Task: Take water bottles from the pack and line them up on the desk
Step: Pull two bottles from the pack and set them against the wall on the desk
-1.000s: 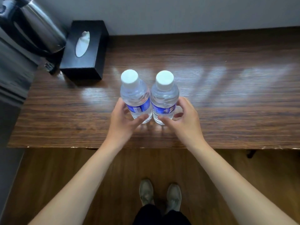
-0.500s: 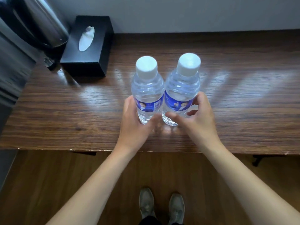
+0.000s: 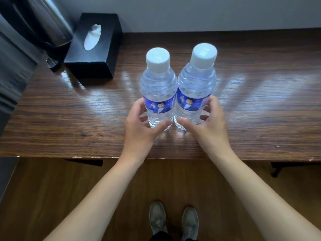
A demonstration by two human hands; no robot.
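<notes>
Two clear water bottles with white caps and blue labels stand upright on the brown wooden desk point(image 3: 260, 110), side by side and touching. My left hand point(image 3: 139, 129) curls around the lower part of the left bottle point(image 3: 159, 89), thumb in front of its base, fingers at the label's left edge. My right hand point(image 3: 208, 126) holds the right bottle point(image 3: 195, 84) the same way, from the right. Both grips look loose, with gaps at the palms. No pack of bottles is in view.
A black tissue box point(image 3: 97, 47) sits at the back left of the desk, with a steel kettle point(image 3: 45, 20) to its left. The desk's front edge point(image 3: 86, 156) runs below my wrists. My shoes point(image 3: 173, 220) stand on the wooden floor.
The view has come closer to the desk. The right bottle leaned to the right half a second ago and now stands straight against the left one. Both hands stay around the bottles.
</notes>
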